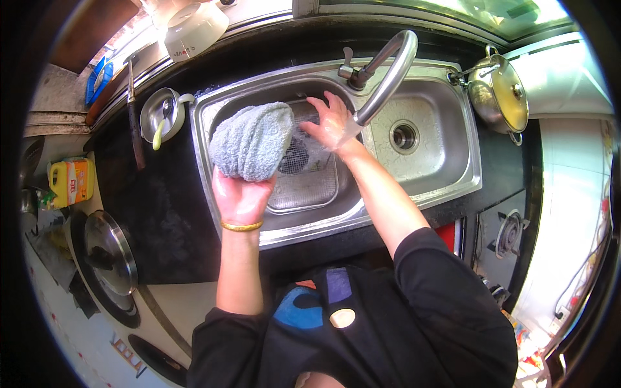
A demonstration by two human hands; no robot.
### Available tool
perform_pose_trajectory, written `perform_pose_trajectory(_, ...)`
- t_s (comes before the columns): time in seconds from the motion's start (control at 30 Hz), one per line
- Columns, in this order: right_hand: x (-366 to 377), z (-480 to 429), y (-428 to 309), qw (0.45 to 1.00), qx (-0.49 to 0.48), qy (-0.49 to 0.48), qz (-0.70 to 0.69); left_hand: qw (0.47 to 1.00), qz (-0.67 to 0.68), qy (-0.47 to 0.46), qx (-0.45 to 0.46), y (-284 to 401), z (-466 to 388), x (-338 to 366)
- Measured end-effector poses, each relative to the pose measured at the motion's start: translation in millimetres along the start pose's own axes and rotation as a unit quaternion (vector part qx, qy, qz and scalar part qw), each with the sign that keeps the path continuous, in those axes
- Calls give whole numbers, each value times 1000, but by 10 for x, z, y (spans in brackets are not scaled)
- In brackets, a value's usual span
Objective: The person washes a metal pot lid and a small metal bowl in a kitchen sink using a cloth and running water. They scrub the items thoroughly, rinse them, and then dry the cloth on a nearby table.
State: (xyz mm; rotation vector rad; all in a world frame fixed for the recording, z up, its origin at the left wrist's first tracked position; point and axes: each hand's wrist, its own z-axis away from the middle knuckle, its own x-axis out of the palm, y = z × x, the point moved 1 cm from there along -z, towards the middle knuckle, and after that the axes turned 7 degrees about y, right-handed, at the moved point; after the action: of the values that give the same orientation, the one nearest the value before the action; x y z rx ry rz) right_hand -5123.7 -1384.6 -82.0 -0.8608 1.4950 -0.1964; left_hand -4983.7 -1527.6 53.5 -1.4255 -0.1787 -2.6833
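Observation:
My left hand (244,196), with a gold bangle at the wrist, holds up a bunched grey-blue towelling cloth (253,140) over the left bowl of a steel double sink (347,206). The cloth hides most of the fingers. My right hand (330,119) is spread beneath the spout of the curved steel tap (385,94), wet, with water running over it, and holds nothing. Under both hands a wire-mesh basket (310,196) lies in the bowl, above a dark drain. The right bowl (427,140) shows its drain strainer.
Left of the sink are a small pot (150,114) holding a spoon, and a long-handled tool (135,131). A yellow jug (73,182) and a lidded pan (111,252) sit farther left. Behind stands a white container (196,31); a lidded steel pot (499,92) is at the right, near a gas burner (509,234).

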Motion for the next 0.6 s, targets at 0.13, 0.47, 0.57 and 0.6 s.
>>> perform_pose_trajectory(0.13, -71, 122, -255, 702, 299, -161, -626, 997, 59, -21, -40, -239, -24, 31)
perform_pose_trajectory(0.47, -436, -73, -248, 572, 226, -84, -784, 882, -455, -31, 119, -628, -278, -340)
perform_pose_trajectory(0.57, -76, -366, 219, 666, 159, -202, -700, 483, -854, 1, 194, -725, -460, -124)
perform_pose_trajectory(0.6, -131, -343, 19, 794, 206, -162, -548, 409, -894, -6, 183, -703, -493, -210)
